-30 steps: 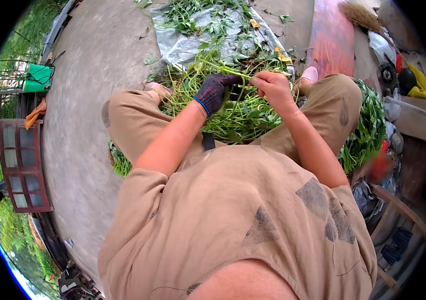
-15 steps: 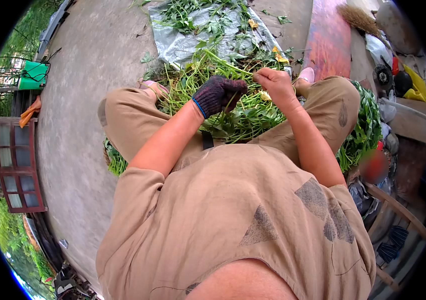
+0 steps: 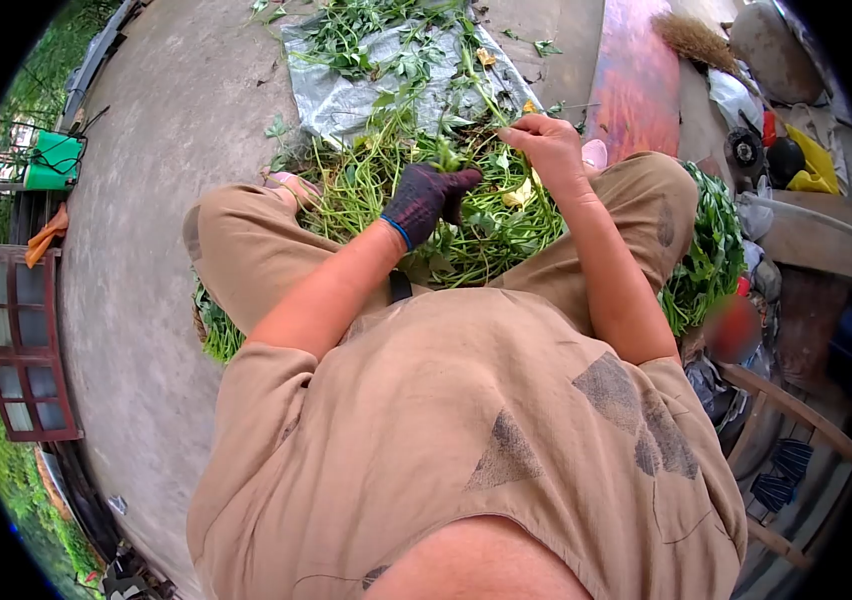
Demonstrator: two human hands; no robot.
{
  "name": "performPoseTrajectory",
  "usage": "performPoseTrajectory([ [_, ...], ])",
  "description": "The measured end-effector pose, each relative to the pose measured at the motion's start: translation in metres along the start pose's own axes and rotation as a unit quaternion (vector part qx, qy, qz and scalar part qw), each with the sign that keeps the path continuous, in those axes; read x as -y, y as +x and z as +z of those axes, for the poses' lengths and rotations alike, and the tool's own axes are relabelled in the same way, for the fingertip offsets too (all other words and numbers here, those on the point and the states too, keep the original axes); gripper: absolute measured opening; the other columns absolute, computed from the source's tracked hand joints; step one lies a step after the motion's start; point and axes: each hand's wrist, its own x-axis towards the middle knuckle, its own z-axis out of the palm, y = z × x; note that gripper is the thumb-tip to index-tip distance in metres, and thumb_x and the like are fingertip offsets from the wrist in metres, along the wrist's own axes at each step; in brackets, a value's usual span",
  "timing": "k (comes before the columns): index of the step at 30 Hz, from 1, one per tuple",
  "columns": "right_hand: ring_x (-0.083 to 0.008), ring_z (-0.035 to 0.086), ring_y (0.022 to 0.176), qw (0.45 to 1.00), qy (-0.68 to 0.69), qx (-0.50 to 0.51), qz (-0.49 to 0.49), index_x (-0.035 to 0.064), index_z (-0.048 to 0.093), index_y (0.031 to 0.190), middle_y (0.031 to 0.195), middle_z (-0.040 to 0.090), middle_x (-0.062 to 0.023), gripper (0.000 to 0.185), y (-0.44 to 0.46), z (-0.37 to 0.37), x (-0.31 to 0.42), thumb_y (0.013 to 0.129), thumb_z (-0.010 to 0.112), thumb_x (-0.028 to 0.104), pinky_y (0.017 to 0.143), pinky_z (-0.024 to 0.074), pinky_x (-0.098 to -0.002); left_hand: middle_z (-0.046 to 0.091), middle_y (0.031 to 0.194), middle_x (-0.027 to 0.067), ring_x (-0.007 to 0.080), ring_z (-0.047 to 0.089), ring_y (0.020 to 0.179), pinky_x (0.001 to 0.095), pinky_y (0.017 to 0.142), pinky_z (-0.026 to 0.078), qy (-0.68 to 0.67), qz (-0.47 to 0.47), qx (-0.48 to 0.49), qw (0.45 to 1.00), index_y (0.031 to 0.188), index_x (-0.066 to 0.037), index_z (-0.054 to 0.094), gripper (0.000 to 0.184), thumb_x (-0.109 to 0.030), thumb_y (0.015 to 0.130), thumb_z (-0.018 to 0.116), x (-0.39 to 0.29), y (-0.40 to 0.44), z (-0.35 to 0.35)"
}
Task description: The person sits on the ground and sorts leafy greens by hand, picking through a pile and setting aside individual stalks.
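Observation:
My left hand (image 3: 433, 203), in a dark knitted glove with a blue cuff, is closed above a heap of leafy green stems (image 3: 361, 205) between my legs. A small green sprig (image 3: 449, 155) pokes up at its fingers. To its right, my bare right hand (image 3: 554, 152) pinches a long green stem (image 3: 482, 88), which stretches up and away over the plastic sheet (image 3: 321, 100). Stems and some yellow leaves (image 3: 518, 194) tangle beneath both hands.
Loose leafy stems (image 3: 346, 45) lie on the sheet ahead. More greens (image 3: 711, 245) are bundled beside my right knee, others (image 3: 218, 330) by my left. Farther right are a reddish board (image 3: 636, 85), a broom head (image 3: 691, 38) and a wooden chair (image 3: 796, 405).
The hands have moved apart a little, my right hand rising slightly. The long stem now points up and away, and a sprig shows at my gloved fingers. The whole view has shifted slightly.

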Motion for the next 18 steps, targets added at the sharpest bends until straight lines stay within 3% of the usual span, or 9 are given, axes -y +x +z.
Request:
performPoseTrajectory([
  [5, -0.0047, 0.048, 0.057, 0.973, 0.199, 0.110, 0.043, -0.0001, 0.068, 0.090, 0.066, 0.055, 0.0026, 0.017, -0.008, 0.015, 0.012, 0.084, 0.069, 0.016, 0.051, 0.0364, -0.0198, 0.059, 0.062, 0.0003, 0.0086, 0.052, 0.046, 0.0241, 0.041, 0.043, 0.267, 0.131, 0.021, 0.954, 0.091, -0.009, 0.071, 0.021, -0.022, 0.075, 0.076, -0.011, -0.006, 0.024],
  [6, -0.0047, 0.050, 0.059, 0.967, 0.225, 0.112, 0.032, -0.0001, 0.068, 0.092, 0.069, 0.057, 0.0019, 0.017, -0.008, 0.019, 0.012, 0.084, 0.069, 0.015, 0.053, 0.0373, -0.0197, 0.059, 0.063, 0.0009, 0.0089, 0.053, 0.048, 0.0250, 0.043, 0.043, 0.224, 0.100, 0.012, 0.969, 0.091, -0.008, 0.071, 0.022, -0.022, 0.075, 0.076, -0.016, -0.009, 0.022],
  [8, -0.0085, 0.051, 0.060, 0.986, 0.106, 0.122, -0.032, -0.0013, 0.068, 0.096, 0.073, 0.060, -0.0034, 0.023, -0.011, 0.013, 0.002, 0.082, 0.068, 0.016, 0.056, 0.0419, -0.0250, 0.060, 0.063, 0.0023, 0.0095, 0.053, 0.052, 0.0267, 0.047, 0.044, 0.138, 0.036, -0.005, 0.990, 0.092, -0.007, 0.071, 0.024, -0.021, 0.073, 0.077, -0.030, -0.018, 0.013],
  [10, -0.0094, 0.052, 0.061, 0.982, -0.025, 0.154, -0.103, -0.0006, 0.067, 0.097, 0.072, 0.059, -0.0054, 0.022, -0.020, 0.011, -0.006, 0.082, 0.066, 0.015, 0.056, 0.0418, -0.0254, 0.057, 0.058, 0.0028, 0.0092, 0.051, 0.048, 0.0262, 0.042, 0.040, 0.037, 0.052, -0.001, 0.998, 0.087, -0.002, 0.069, 0.023, -0.020, 0.074, 0.077, -0.026, -0.015, -0.005],
  [12, -0.0164, 0.056, 0.064, 0.964, -0.041, 0.259, 0.040, -0.0010, 0.066, 0.094, 0.071, 0.061, -0.0097, 0.023, -0.030, 0.011, -0.007, 0.083, 0.065, 0.020, 0.060, 0.0448, -0.0327, 0.054, 0.055, 0.0038, 0.0106, 0.053, 0.049, 0.0268, 0.042, 0.041, 0.081, 0.056, 0.005, 0.995, 0.083, -0.001, 0.069, 0.025, -0.024, 0.076, 0.075, -0.024, -0.010, -0.015],
  [13, -0.0159, 0.055, 0.060, 0.968, -0.026, 0.246, 0.047, -0.0018, 0.065, 0.090, 0.070, 0.060, -0.0091, 0.022, -0.033, 0.015, -0.010, 0.083, 0.065, 0.019, 0.057, 0.0439, -0.0332, 0.057, 0.058, 0.0039, 0.0109, 0.053, 0.050, 0.0271, 0.043, 0.042, 0.144, 0.059, -0.017, 0.988, 0.083, -0.002, 0.071, 0.022, -0.023, 0.078, 0.073, -0.024, -0.008, -0.014],
  [15, -0.0137, 0.051, 0.052, 0.981, -0.007, 0.192, 0.019, -0.0026, 0.064, 0.086, 0.066, 0.057, -0.0078, 0.020, -0.036, 0.025, -0.019, 0.083, 0.065, 0.017, 0.051, 0.0411, -0.0326, 0.061, 0.063, 0.0041, 0.0116, 0.054, 0.051, 0.0278, 0.045, 0.045, 0.267, 0.061, -0.057, 0.960, 0.083, -0.005, 0.073, 0.018, -0.023, 0.083, 0.069, -0.025, -0.004, -0.010],
  [16, -0.0119, 0.049, 0.048, 0.988, -0.003, 0.151, -0.019, -0.0025, 0.064, 0.084, 0.063, 0.055, -0.0071, 0.018, -0.037, 0.027, -0.018, 0.083, 0.065, 0.016, 0.048, 0.0392, -0.0317, 0.062, 0.062, 0.0065, 0.0144, 0.056, 0.051, 0.0295, 0.047, 0.046, 0.325, 0.121, -0.093, 0.933, 0.082, -0.005, 0.073, 0.021, -0.026, 0.082, 0.070, -0.020, 0.002, -0.016],
  [18, -0.0075, 0.049, 0.050, 0.982, 0.020, 0.177, 0.057, 0.0001, 0.067, 0.086, 0.064, 0.054, 0.0000, 0.014, -0.032, 0.019, -0.013, 0.086, 0.063, 0.013, 0.044, 0.0396, -0.0251, 0.063, 0.060, 0.0111, 0.0202, 0.060, 0.051, 0.0328, 0.052, 0.048, 0.433, 0.240, -0.164, 0.853, 0.080, -0.004, 0.071, 0.027, -0.031, 0.079, 0.071, 0.000, 0.026, -0.047],
])
